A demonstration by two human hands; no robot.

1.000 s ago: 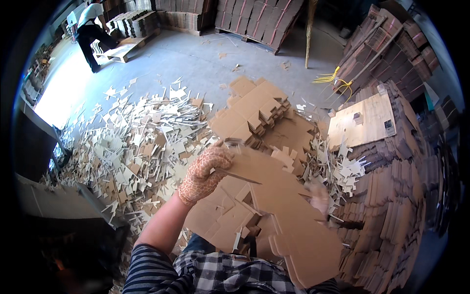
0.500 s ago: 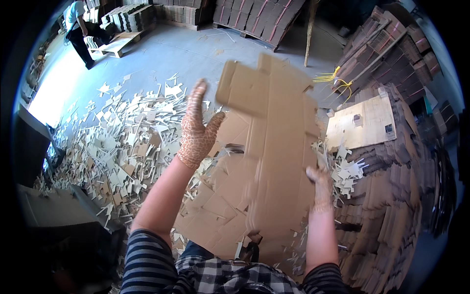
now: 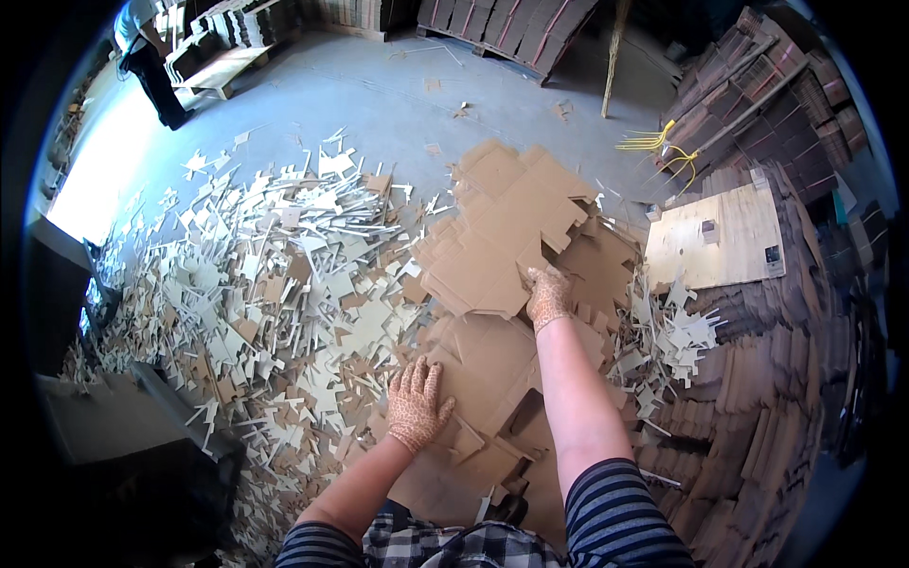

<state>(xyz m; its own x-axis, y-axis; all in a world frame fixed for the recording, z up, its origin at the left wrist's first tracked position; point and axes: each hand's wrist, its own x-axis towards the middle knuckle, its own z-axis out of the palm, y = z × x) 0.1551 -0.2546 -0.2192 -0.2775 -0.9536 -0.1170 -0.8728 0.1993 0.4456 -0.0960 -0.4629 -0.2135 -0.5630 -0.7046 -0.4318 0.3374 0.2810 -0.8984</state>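
Observation:
A brown die-cut cardboard sheet [image 3: 497, 222] with notched edges lies out in front of me over other sheets. My right hand [image 3: 548, 295], in a patterned glove, has its fingers curled at the sheet's near right edge, by a notch; the fingertips are partly hidden. My left hand [image 3: 417, 405], gloved the same way, is open and rests with fingers spread at the left edge of a nearer cardboard sheet [image 3: 483, 355]. A dark object [image 3: 507, 509], too hidden to name, shows beside the cardboard close to my body.
Cardboard offcuts [image 3: 284, 275] cover the floor at left; a smaller scrap heap [image 3: 677, 331] lies at right. A wooden board [image 3: 715, 237] sits on stacked cardboard [image 3: 739, 407]. Yellow fork heads [image 3: 653, 140] and strapped stacks [image 3: 511, 28] stand beyond. A person [image 3: 147, 62] stands far left.
The large cardboard sheet, upright and blurred before, now lies flatter and farther off. My left hand has come down from the air onto the nearer cardboard. My right hand has moved forward and left.

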